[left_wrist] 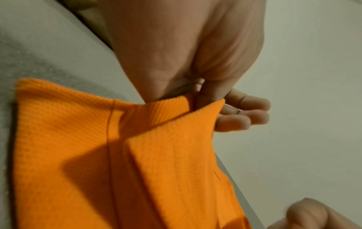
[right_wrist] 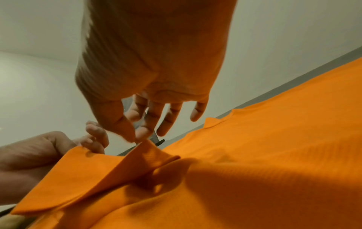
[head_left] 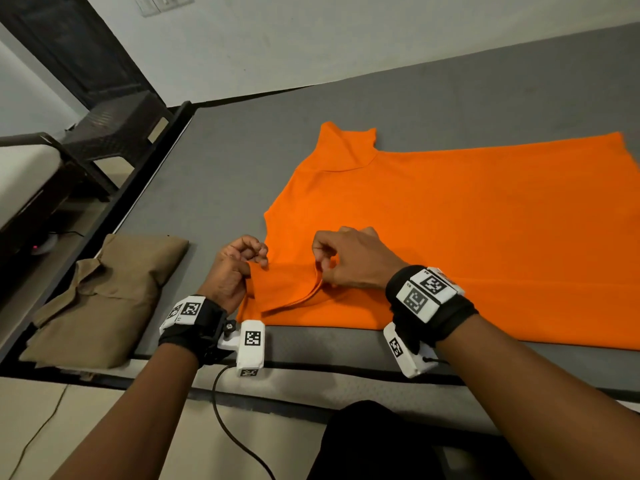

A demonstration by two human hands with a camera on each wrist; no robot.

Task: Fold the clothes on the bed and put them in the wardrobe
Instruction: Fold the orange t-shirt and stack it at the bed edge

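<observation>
Both my forearms reach in from the near edge, each with a black wrist strap carrying white marker blocks. Beyond them the bed (head_left: 450, 98), the biggest thing in sight, spreads out under a grey cover, with a pale wall behind it. On that cover the orange shirt (head_left: 450, 237) lies flat and wide, its high collar pointing toward the far left and its body running off to the right. Left of the shirt, at the bed's near corner, sits a folded olive-brown garment (head_left: 104, 299), well apart from the orange cloth. Further left, off the bed, stands a dark woven stool (head_left: 117, 129) beside a dark frame.

At the shirt's near-left corner a sleeve (head_left: 284, 285) is lifted and doubled over onto the body. My left hand (head_left: 235, 268) has its grip grasping the sleeve's outer edge: the left wrist view shows cloth caught between thumb and curled fingers (left_wrist: 245, 111). My right hand (head_left: 349, 261) has its grip grasping the sleeve's other end, where the right wrist view shows thumb and forefinger pinching a raised peak of cloth, the remaining fingers (right_wrist: 197, 111) hanging loose above the shirt. Between my two hands the sleeve hangs in a shallow fold, its lower edge resting on the shirt.
</observation>
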